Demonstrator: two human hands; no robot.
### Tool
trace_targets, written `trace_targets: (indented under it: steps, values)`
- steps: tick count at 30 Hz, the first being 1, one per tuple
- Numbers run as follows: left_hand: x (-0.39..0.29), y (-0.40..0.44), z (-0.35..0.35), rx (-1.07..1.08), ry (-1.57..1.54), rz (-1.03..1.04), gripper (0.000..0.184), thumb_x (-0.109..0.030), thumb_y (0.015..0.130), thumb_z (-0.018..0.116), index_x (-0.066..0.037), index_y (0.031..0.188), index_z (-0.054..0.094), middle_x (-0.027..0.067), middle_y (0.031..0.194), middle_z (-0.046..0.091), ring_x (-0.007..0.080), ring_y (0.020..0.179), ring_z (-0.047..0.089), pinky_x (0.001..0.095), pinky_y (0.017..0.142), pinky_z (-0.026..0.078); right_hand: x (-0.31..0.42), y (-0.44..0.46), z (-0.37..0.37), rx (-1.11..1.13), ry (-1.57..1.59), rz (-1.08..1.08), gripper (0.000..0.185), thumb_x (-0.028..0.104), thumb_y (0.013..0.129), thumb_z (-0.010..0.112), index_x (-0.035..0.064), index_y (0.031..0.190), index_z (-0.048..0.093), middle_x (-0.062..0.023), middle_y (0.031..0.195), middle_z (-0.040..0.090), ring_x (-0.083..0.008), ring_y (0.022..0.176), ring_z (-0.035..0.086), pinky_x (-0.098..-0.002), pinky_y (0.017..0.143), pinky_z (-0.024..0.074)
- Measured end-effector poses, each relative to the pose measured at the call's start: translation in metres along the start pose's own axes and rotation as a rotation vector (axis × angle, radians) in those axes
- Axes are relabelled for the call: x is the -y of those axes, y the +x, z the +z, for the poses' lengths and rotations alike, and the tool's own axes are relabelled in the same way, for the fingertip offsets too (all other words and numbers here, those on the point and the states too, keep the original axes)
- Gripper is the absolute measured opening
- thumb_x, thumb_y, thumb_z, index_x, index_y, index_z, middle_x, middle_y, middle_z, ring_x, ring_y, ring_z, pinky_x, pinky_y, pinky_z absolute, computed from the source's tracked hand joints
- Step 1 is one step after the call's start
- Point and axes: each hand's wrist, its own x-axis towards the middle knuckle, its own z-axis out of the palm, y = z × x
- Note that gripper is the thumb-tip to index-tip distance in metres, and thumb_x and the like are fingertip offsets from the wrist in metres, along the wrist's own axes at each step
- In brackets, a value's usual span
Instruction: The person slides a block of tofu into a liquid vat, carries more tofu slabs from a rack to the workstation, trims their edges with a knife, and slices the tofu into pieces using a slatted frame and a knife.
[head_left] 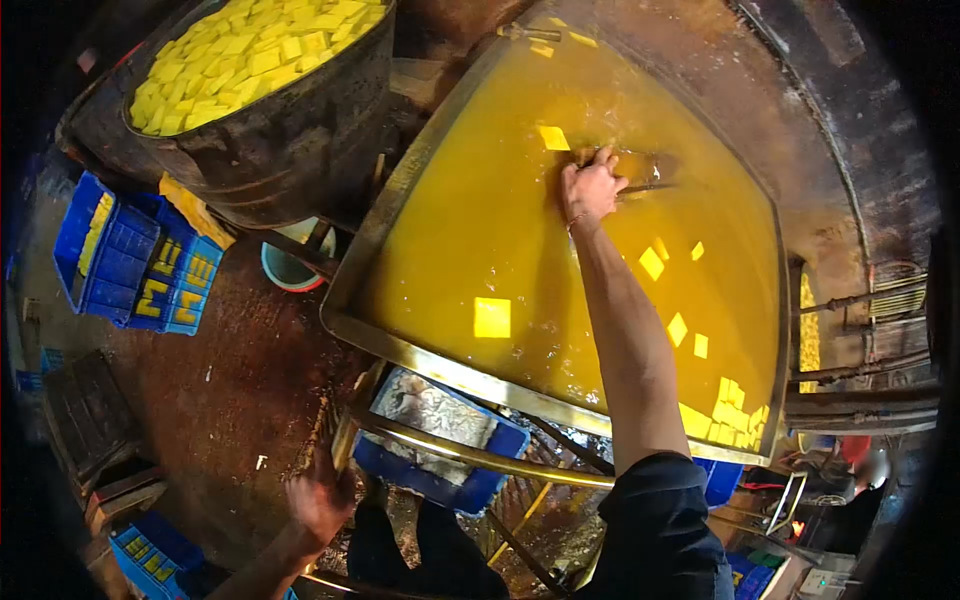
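Far L of frame I've got a blue crate [118,265]; upper L, a dark drum [275,160] heaped w/ yellow pcs [250,60]. Lower L, my L hand [320,497] is near the curved rail [480,455]; can't tell if that grip has anything. Btm ctr: blue bin [510,445] by the vat [470,375]. In the vat's yellow liquid [450,220], one yellow sq [492,318] is lower ctr, another slab [554,138] upper ctr, just beside my R hand [594,188]: fingers bent at the surface, can't tell if grasping. Loose bits [651,263] R of ctr; stack [735,410] lower R.
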Motion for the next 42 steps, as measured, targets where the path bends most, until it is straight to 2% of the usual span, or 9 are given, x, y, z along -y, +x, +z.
trace_targets:
  steps: [13,21,25,28,34,37,39,41,42]
  values:
    - [0.003,-0.004,0.001,-0.082,0.039,0.02,0.046,-0.028,0.085,0.065,-0.002,0.12,0.049,0.0203,0.076,0.066,0.0385,0.065,0.065,0.0503,0.053,0.05,0.097,-0.018,-0.079,0.132,0.093,-0.434,0.08,0.025,0.071,0.074,0.0183,0.143,0.04,-0.0045,0.144,0.045,-0.0365,0.126,0.041,-0.0608,0.093,0.047]
    - [0.018,-0.002,0.025,-0.34,0.033,0.192,0.05,-0.032,0.086,0.065,0.0,0.121,0.049,0.0194,0.09,0.068,0.0391,0.071,0.066,0.0497,0.06,0.052,0.026,0.037,-0.227,0.038,0.486,-0.395,0.061,0.01,0.069,0.059,0.0235,0.129,0.061,-0.0241,0.092,0.068,-0.0258,0.089,0.07,-0.0366,0.081,0.054]
    - [-0.028,0.005,-0.003,-0.349,0.014,0.109,0.062,-0.035,0.086,0.065,0.002,0.131,0.044,0.0232,0.124,0.053,0.0405,0.108,0.056,0.0468,0.085,0.05,-0.027,0.05,-0.3,0.049,0.755,-0.553,0.067,0.005,0.062,0.063,0.0156,0.128,0.062,-0.0042,0.09,0.07,-0.01,0.084,0.057,-0.0249,0.085,0.0447]
    - [-0.115,0.03,-0.019,-0.557,-0.287,0.424,0.066,-0.036,0.088,0.063,0.003,0.135,0.039,0.0238,0.134,0.044,0.0388,0.127,0.043,0.0467,0.103,0.037,-0.044,0.038,-0.367,0.067,0.746,-0.658,0.066,0.004,0.063,0.061,0.0098,0.128,0.062,0.0013,0.089,0.065,-0.0099,0.084,0.054,-0.0245,0.083,0.044]
    - [-0.361,0.079,-0.055,0.605,-1.792,0.34,0.106,-0.081,0.081,0.04,-0.018,0.154,-0.006,0.0139,0.16,-0.002,0.0373,0.142,0.022,0.064,0.107,0.028,-0.068,-0.168,-0.54,-0.02,0.456,-0.862,0.065,0.012,0.062,0.056,0.0066,0.127,0.061,-0.0138,0.098,0.068,-0.0236,0.079,0.063,-0.0345,0.075,0.0515]
    - [-0.388,0.012,-0.081,0.786,-2.2,0.213,0.085,-0.065,0.088,0.038,-0.013,0.152,0.015,0.0152,0.154,0.021,0.0324,0.136,0.034,0.0517,0.107,0.034,-0.089,-0.306,-0.551,-0.041,0.327,-1.068,0.038,0.025,0.08,0.058,0.0082,0.111,0.071,-0.0125,0.102,0.069,-0.0291,0.082,0.065,-0.0383,0.07,0.0513]
    - [-0.348,-0.047,-0.065,0.814,-2.138,0.283,0.076,-0.055,0.09,0.038,-0.011,0.149,0.019,0.0148,0.151,0.027,0.0307,0.134,0.037,0.0479,0.107,0.035,-0.109,-0.373,-0.544,0.16,0.129,-1.153,0.052,0.055,0.091,0.045,0.0156,0.113,0.07,-0.0047,0.12,0.067,-0.0271,0.095,0.063,-0.0403,0.07,0.0497]
    - [-0.283,-0.108,-0.041,0.845,-1.986,0.33,0.067,-0.045,0.092,0.038,-0.009,0.147,0.024,0.0144,0.147,0.032,0.029,0.132,0.039,0.0441,0.106,0.035,-0.112,-0.444,-0.526,0.249,-0.09,-1.147,0.046,0.052,0.089,0.049,0.0192,0.114,0.07,-0.0007,0.13,0.061,-0.0257,0.101,0.058,-0.0423,0.074,0.0475]
    - [-0.247,-0.139,-0.027,0.866,-1.9,0.34,0.063,-0.039,0.093,0.038,-0.008,0.146,0.026,0.0142,0.145,0.034,0.0282,0.131,0.04,0.0423,0.106,0.036,-0.105,-0.477,-0.526,0.137,0.041,-1.099,0.046,0.022,0.076,0.072,0.0184,0.121,0.065,0.0013,0.123,0.063,-0.0218,0.101,0.057,-0.0413,0.071,0.044]
